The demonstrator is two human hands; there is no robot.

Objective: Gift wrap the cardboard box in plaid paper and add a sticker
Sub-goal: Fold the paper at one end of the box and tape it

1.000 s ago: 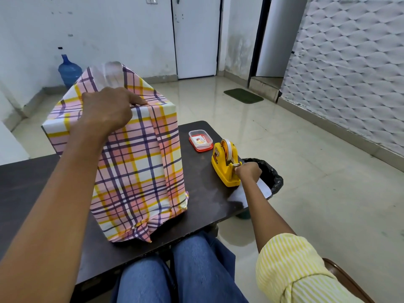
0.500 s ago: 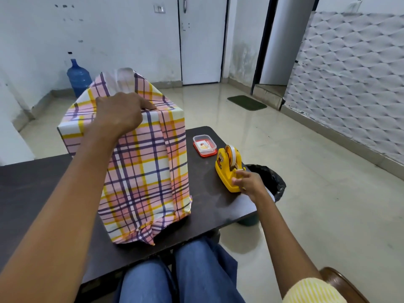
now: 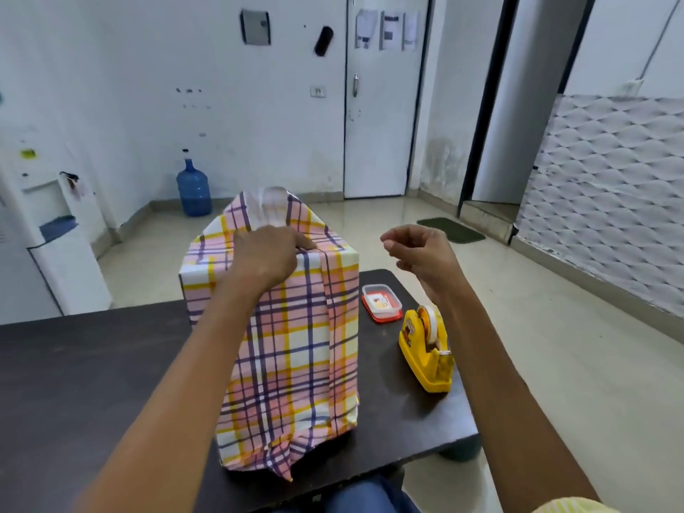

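The box wrapped in pink, yellow and purple plaid paper (image 3: 296,349) stands upright on the dark table (image 3: 92,372). A white-backed paper flap (image 3: 273,203) sticks up at its top far edge. My left hand (image 3: 266,255) rests on the top near edge and presses the folded paper down, thumb pointing right. My right hand (image 3: 418,253) is raised in the air to the right of the box top. Its thumb and fingertips are pinched together on a short piece of clear tape that barely shows. The yellow tape dispenser (image 3: 425,349) sits below that hand.
A small clear container with a red base (image 3: 382,303) lies between the box and the dispenser. A dark bin (image 3: 462,449) peeks out under the table's right edge. A blue water jug (image 3: 193,188) and a white water dispenser (image 3: 55,231) stand by the far wall.
My right hand left the tape dispenser and rose up and left toward the box top. My left hand stayed pressed on the paper. The camera tilted up.
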